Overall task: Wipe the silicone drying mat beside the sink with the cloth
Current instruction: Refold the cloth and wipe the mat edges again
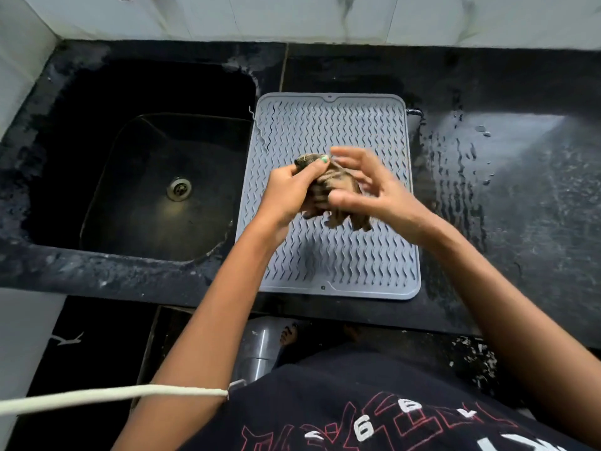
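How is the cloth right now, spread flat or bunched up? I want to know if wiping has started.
Bunched up. The cloth is wadded between the left hand and right hand, above the mat.

The grey silicone drying mat (328,255), ribbed with wavy ridges, lies flat just right of the sink (156,190). A bunched, dark striped cloth (328,190) is over the mat's middle.

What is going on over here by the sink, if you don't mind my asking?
A person stands at a dark counter, bunching a striped cloth in both hands above a grey silicone drying mat. The left hand grips it; the right hand is blurred, fingers spread. The cloth is not on the mat. The sink is empty.
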The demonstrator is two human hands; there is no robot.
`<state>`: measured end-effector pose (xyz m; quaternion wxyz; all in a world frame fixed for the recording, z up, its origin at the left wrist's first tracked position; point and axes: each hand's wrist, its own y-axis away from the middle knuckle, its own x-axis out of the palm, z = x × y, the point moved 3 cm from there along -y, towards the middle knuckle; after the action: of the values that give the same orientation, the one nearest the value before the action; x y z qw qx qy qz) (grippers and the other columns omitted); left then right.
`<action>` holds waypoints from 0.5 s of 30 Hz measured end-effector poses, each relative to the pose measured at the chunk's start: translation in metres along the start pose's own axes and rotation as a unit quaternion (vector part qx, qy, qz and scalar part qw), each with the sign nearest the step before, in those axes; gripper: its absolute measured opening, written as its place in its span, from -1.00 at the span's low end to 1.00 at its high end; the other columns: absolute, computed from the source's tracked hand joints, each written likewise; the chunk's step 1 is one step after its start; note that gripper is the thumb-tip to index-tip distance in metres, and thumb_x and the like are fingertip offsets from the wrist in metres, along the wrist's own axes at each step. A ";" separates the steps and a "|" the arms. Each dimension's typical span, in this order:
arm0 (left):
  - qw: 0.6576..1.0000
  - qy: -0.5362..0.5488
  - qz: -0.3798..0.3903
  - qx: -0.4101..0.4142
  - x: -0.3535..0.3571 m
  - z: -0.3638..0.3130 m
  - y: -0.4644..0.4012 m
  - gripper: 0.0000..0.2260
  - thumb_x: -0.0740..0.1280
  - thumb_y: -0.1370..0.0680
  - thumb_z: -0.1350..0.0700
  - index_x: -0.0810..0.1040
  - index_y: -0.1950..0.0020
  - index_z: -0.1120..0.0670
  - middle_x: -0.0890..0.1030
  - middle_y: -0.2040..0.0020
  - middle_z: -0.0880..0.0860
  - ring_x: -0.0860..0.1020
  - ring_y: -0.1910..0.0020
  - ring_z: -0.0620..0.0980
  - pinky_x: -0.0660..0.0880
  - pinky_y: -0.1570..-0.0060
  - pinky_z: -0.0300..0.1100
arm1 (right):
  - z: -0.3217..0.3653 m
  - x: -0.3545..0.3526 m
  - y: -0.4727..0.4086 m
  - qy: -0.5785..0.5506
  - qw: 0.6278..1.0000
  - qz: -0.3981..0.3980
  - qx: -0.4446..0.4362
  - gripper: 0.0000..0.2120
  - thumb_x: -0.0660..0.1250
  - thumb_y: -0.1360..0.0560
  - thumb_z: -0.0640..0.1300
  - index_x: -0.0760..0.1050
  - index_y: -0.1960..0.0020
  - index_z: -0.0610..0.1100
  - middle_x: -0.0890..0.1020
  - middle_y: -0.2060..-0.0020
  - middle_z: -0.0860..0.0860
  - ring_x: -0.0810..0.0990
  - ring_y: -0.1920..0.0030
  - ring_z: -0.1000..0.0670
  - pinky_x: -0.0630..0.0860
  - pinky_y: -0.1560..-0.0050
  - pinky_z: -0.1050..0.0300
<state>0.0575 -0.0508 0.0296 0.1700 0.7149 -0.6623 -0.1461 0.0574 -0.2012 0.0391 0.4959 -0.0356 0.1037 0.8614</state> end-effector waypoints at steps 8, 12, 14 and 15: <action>0.972 -0.136 -0.178 0.070 -0.008 -0.001 -0.055 -0.63 0.12 -0.60 -0.09 0.63 0.12 0.08 0.69 0.17 0.05 0.64 0.17 0.05 0.51 0.12 -0.12 | -0.012 -0.016 -0.037 -0.011 0.986 -0.164 0.009 -0.68 0.39 -0.43 -0.31 0.48 -0.16 -0.13 0.60 0.12 0.03 0.61 0.25 0.12 0.49 0.43 0.41; 0.861 -0.445 -0.150 0.196 0.012 0.010 -0.110 -0.68 0.12 -0.61 0.03 0.48 -0.31 0.06 0.58 -0.23 0.05 0.50 -0.17 -0.03 0.40 -0.18 -0.12 | 0.000 -0.053 -0.091 0.058 0.966 -0.250 -0.009 -0.81 0.33 -0.47 -0.24 0.49 -0.08 -0.17 0.55 0.21 0.09 0.56 0.24 0.04 0.51 0.33 0.21; 0.795 -0.560 -0.076 0.221 0.034 0.025 -0.129 -0.54 0.12 -0.60 -0.09 0.32 -0.45 0.08 0.37 -0.46 0.07 0.29 -0.45 0.06 0.16 -0.46 0.01 | 0.008 -0.062 -0.131 0.132 0.959 -0.249 -0.014 -0.78 0.35 -0.47 -0.15 0.50 -0.10 -0.17 0.60 0.13 0.04 0.58 0.12 0.03 0.53 0.12 0.16; 0.777 -0.587 -0.062 0.220 0.042 0.030 -0.135 -0.48 0.10 -0.59 -0.16 0.27 -0.47 0.07 0.29 -0.51 0.08 0.18 -0.51 0.09 0.06 -0.49 0.07 | 0.010 -0.063 -0.153 0.185 0.954 -0.237 -0.018 -0.75 0.34 -0.48 -0.14 0.50 -0.14 -0.16 0.60 0.04 0.00 0.57 0.04 0.03 0.52 0.02 0.17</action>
<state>0.1688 -0.0854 -0.0552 -0.4227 0.5482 -0.6019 -0.3982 0.2218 -0.1775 0.0374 0.6571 -0.2270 0.1671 0.6992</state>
